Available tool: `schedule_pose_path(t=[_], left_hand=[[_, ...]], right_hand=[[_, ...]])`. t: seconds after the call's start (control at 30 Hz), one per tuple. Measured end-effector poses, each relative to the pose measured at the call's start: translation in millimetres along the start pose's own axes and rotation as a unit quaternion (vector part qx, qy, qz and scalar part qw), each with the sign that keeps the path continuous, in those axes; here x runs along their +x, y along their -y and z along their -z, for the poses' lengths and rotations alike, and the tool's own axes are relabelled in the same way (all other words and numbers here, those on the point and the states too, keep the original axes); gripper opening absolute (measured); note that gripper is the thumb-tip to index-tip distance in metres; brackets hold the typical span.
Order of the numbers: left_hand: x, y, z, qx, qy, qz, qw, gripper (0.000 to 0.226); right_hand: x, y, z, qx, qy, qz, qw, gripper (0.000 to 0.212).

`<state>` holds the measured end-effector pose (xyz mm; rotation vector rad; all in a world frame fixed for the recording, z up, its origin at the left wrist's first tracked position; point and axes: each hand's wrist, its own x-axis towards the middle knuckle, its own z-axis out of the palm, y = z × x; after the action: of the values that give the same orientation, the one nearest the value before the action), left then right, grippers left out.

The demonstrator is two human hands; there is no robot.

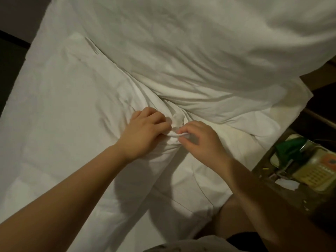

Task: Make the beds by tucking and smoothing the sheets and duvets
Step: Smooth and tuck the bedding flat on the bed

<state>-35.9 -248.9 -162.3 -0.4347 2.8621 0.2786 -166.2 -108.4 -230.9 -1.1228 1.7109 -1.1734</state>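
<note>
A white duvet [181,57] lies rumpled across the far part of the bed, over a white sheet [54,124] that covers the near part. Its bunched edge gathers into a knot of folds at the middle. My left hand [145,131] grips that bunched fabric with curled fingers. Right beside it, my right hand [201,140] pinches a small fold of the same white fabric between thumb and fingers. The two hands almost touch. Creases fan out from where they hold.
A dark bedside table [272,171] stands at the right with a beige telephone [316,171], a green object [289,150] and scraps of paper. Dark floor shows at the upper left. My knee [234,217] is at the bed's near right edge.
</note>
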Motion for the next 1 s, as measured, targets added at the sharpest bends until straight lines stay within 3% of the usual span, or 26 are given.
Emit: schedule_pose_path(t=[0.07,0.17,0.27,0.37,0.47,0.57,0.67,0.73,0.83,1.0], left_hand=[[-1,2,-2,-0.016,-0.013,-0.002,1.000,0.016],[-2,4,-2,-0.041,-0.026,-0.015,0.999,0.004],[-3,5,3,-0.055,-0.028,-0.029,0.998,0.008],[-2,6,7,-0.062,-0.038,-0.044,0.996,0.026],[-2,6,8,-0.058,-0.039,-0.061,0.996,0.025],[-2,9,8,-0.062,-0.019,-0.059,0.996,0.019],[-2,9,17,-0.055,0.000,-0.018,0.998,0.042],[-3,9,20,-0.048,0.006,-0.016,0.999,0.058],[-11,12,24,-0.038,0.026,-0.037,0.998,0.045],[-33,8,27,-0.077,-0.003,-0.039,0.996,0.031]], right_hand=[[5,1,5,0.055,-0.008,-0.034,0.998,0.023],[23,1,12,0.155,0.001,-0.151,0.976,0.025],[50,6,9,0.149,0.088,-0.219,0.960,0.034],[66,11,7,0.091,0.156,-0.241,0.953,0.029],[69,15,9,0.061,0.135,-0.201,0.968,0.037],[53,14,4,0.063,0.106,-0.117,0.986,0.018],[30,20,-4,0.071,0.117,-0.084,0.987,0.031],[24,24,-3,0.091,0.103,-0.109,0.984,0.039],[27,28,-2,0.149,0.070,-0.156,0.974,0.038],[31,26,-16,0.109,0.051,-0.119,0.986,0.052]])
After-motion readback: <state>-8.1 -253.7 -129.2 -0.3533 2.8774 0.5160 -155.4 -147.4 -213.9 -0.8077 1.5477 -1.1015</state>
